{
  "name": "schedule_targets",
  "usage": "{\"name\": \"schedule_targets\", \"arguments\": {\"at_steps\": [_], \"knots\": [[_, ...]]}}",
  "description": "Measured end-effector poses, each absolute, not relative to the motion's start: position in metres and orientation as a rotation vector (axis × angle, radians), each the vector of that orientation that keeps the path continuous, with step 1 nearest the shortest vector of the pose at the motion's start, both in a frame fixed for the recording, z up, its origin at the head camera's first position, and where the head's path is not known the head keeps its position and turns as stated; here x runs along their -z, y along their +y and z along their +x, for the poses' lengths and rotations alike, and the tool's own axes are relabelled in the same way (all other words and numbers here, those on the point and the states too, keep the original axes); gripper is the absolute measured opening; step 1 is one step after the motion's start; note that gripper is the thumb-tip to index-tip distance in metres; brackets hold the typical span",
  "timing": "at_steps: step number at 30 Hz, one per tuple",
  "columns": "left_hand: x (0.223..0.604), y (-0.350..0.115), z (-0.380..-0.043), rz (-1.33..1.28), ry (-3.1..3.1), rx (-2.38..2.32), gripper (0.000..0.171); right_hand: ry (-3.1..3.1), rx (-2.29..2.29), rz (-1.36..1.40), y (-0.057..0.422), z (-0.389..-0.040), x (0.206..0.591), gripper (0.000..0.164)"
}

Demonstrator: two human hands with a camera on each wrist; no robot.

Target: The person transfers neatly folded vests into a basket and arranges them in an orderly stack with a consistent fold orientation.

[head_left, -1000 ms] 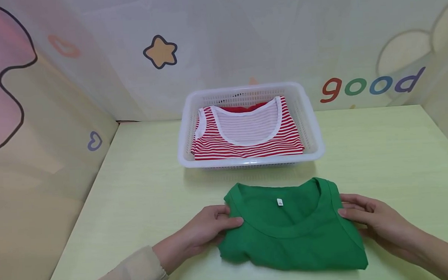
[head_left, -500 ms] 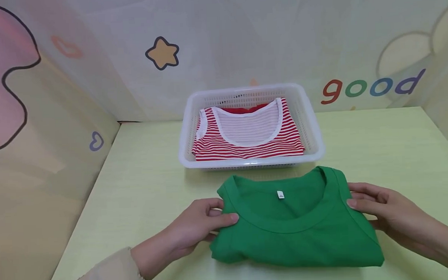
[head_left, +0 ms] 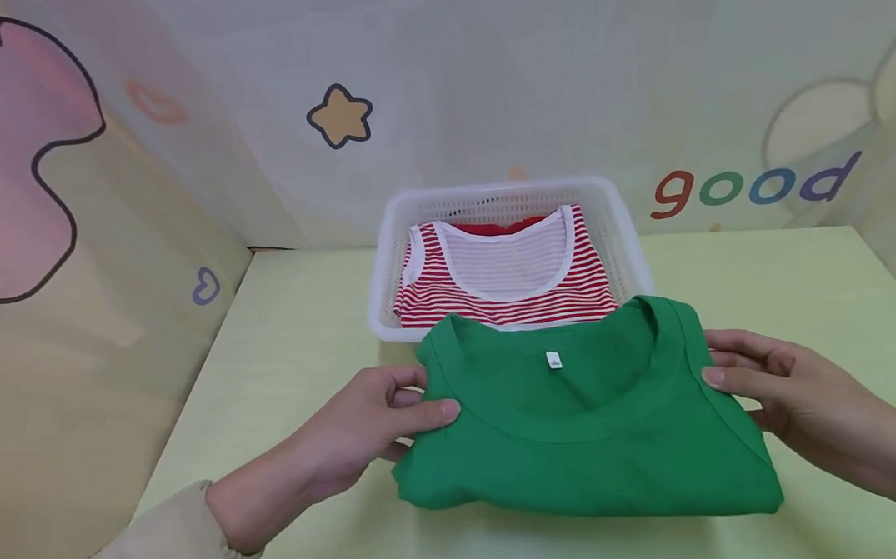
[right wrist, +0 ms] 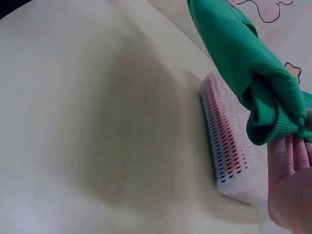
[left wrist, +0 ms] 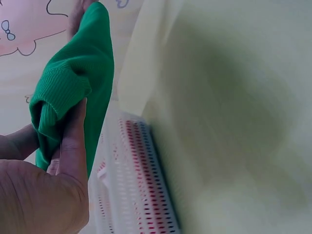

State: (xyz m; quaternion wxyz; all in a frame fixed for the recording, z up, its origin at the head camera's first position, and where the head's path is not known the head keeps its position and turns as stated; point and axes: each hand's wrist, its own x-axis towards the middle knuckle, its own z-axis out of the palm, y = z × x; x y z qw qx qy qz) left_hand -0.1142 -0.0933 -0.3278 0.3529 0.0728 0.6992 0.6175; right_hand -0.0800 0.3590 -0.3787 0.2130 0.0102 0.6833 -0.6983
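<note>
A folded green shirt with a scooped neckline and a small white tag hangs above the table, its underside lifted off the surface in both wrist views. My left hand pinches its left edge, thumb on top and fingers beneath. At the right edge, my right hand grips it the same way. Behind the shirt stands a white plastic basket; the shirt's top edge overlaps the basket's front rim in the head view. Inside lies a folded red-and-white striped tank top, with red fabric showing behind it.
The pale yellow-green table extends on both sides of the basket. A light backdrop wall printed with a star, hearts and the word "good" rises right behind the basket, and a side wall borders the left.
Both hands have raised the green shirt off the table and carried it forward toward the basket. Its top edge now covers part of the basket's front rim.
</note>
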Motion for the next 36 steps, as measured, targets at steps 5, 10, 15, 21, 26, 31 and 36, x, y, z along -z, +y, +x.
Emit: {"name": "schedule_targets", "arguments": {"at_steps": [5, 10, 15, 21, 26, 31, 36], "knots": [[0.319, -0.094, -0.127, 0.193, 1.855, -1.604, 0.023, 1.913, 1.987, -0.001, 0.355, -0.096, 0.368, 0.038], [0.313, -0.095, -0.137, 0.179, 1.902, -1.602, 0.021, 1.928, 2.001, -0.04, 0.35, -0.111, 0.359, 0.037], [0.306, -0.097, -0.151, 0.17, 1.952, -1.579, 0.02, 1.965, 1.98, -0.085, 0.343, -0.127, 0.352, 0.037], [0.298, -0.096, -0.174, 0.137, 2.043, -1.526, 0.02, 2.057, 1.923, -0.082, 0.337, -0.151, 0.343, 0.034], [0.289, -0.092, -0.195, 0.11, 2.096, -1.488, 0.023, 2.093, 1.895, -0.071, 0.333, -0.175, 0.335, 0.036], [0.279, -0.088, -0.216, 0.105, 2.142, -1.46, 0.027, 2.171, 1.821, -0.053, 0.329, -0.2, 0.325, 0.055], [0.269, -0.085, -0.235, 0.123, 2.203, -1.421, 0.024, 2.247, 1.75, -0.047, 0.324, -0.218, 0.316, 0.069]]}}
